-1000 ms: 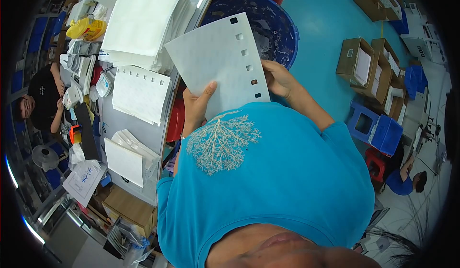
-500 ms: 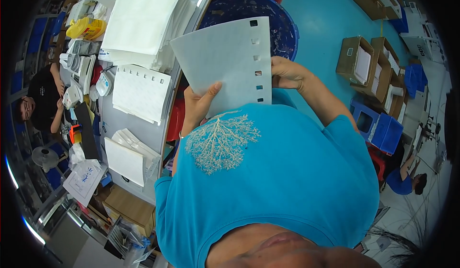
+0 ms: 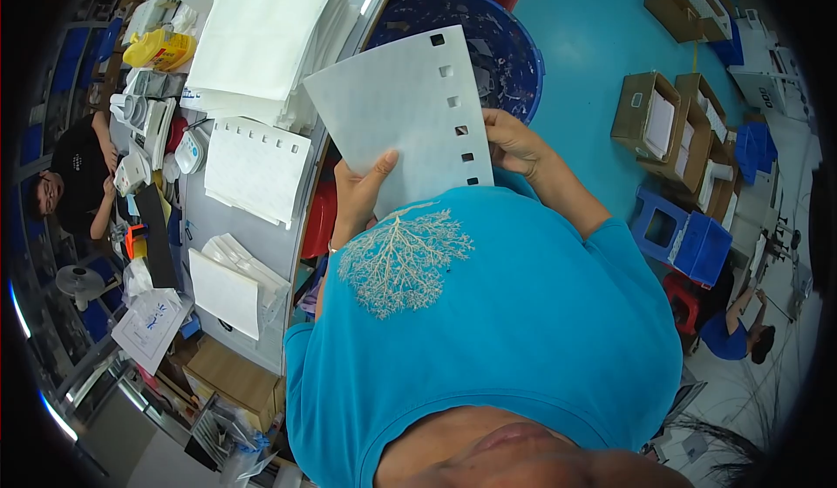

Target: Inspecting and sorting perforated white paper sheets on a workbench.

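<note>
The white sheet (image 3: pixel 397 95) was in the upper middle of the frame, smooth and matt, its top edge slanting and a row of six small squarish holes running down its right side. Some holes showed dark, others pale. Behind its upper right part was a round blue bin (image 3: pixel 523 61) with pale scraps inside. At upper left, a thick stack of white sheets (image 3: pixel 253 34) lay with uneven edges on the smooth grey table (image 3: pixel 214 222); below it lay a flatter pile of punched paper (image 3: pixel 253 174), holes along its top.

The left hand (image 3: pixel 357 196), left of centre, pinched the sheet's lower left part, thumb flat on the front and fingers hidden behind. The right hand (image 3: pixel 513 143) was at the sheet's right edge, forearm slanting up from the right, fingers bent and close together; whether they pinched the edge, I could not tell
</note>
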Demonstrator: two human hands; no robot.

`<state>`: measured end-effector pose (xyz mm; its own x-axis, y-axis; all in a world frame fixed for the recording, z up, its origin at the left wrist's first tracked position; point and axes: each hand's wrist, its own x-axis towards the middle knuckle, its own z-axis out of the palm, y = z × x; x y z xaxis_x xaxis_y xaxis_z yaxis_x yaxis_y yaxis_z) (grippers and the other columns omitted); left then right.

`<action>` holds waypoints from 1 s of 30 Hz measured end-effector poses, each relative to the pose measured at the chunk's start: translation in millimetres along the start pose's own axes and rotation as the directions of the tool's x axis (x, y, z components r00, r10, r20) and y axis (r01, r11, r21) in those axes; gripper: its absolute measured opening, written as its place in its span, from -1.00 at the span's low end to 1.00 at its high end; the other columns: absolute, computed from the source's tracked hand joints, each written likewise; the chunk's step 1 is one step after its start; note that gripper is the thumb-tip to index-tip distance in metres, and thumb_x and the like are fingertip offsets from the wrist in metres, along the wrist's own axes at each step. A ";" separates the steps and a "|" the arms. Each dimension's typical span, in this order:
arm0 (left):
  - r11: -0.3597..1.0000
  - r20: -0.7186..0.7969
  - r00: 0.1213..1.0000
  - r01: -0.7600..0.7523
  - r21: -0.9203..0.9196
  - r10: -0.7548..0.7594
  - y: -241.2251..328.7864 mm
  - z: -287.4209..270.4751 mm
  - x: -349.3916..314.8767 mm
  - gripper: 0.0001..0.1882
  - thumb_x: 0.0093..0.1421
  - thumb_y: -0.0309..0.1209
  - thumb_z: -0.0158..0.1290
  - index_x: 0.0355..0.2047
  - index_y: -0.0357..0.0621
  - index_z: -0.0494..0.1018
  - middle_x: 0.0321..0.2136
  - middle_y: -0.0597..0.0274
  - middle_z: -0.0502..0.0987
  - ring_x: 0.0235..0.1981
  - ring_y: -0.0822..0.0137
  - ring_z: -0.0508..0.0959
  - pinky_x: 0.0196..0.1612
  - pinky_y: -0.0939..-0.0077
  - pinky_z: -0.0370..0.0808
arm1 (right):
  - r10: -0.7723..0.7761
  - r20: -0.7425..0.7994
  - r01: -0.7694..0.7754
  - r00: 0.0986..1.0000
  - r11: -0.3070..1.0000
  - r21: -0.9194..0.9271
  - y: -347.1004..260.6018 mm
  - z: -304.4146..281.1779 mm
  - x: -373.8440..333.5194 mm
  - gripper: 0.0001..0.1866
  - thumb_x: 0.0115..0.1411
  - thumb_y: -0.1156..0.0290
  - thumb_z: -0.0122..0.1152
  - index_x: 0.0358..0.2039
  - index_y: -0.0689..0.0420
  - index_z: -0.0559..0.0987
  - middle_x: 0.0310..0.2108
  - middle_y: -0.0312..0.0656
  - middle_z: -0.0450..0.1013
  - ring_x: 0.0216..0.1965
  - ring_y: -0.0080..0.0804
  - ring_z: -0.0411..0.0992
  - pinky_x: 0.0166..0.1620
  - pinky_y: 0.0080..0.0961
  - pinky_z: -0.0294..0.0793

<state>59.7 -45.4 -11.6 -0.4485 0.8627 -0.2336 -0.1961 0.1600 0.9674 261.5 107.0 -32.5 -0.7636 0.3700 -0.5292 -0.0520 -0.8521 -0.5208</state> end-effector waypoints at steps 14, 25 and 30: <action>0.998 -0.003 0.999 0.043 -0.035 -0.043 -2.3 3.8 4.3 -0.63 0.10 -0.32 0.23 -0.18 -0.34 0.48 -0.32 0.12 0.57 -0.31 0.38 0.53 -0.22 0.52 0.45 | -0.140 0.086 0.139 0.986 0.990 0.019 -20.9 -4.7 15.2 -0.66 0.18 0.47 0.12 -0.02 0.25 0.47 -0.19 -0.13 0.52 -0.21 -0.43 0.53 -0.12 -0.37 0.56; 0.980 0.084 0.995 -0.070 0.187 0.055 -7.6 -1.9 5.8 -0.70 0.10 -0.31 0.23 -0.27 -0.31 0.53 -0.38 0.21 0.59 -0.35 0.45 0.53 -0.26 0.56 0.45 | 0.096 0.047 -0.089 0.994 0.986 -0.138 -49.1 -13.5 12.4 -0.66 0.03 0.52 0.25 -0.15 0.34 0.52 -0.29 -0.09 0.53 -0.30 -0.40 0.54 -0.15 -0.39 0.55; 0.985 0.135 0.989 -0.087 0.149 0.067 -10.0 -3.0 13.1 -0.71 0.08 -0.32 0.25 -0.28 -0.30 0.54 -0.39 0.21 0.59 -0.36 0.44 0.54 -0.26 0.56 0.46 | 0.167 0.080 -0.145 0.983 0.963 -0.226 -59.0 -20.1 8.5 -0.65 0.00 0.53 0.27 -0.16 0.33 0.54 -0.32 -0.10 0.55 -0.30 -0.37 0.54 -0.13 -0.36 0.53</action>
<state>53.2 -37.1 -24.6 -0.3386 0.9285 -0.1527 -0.0239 0.1538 0.9878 271.0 167.8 -19.7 -0.8104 0.1920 -0.5536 0.2060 -0.7911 -0.5760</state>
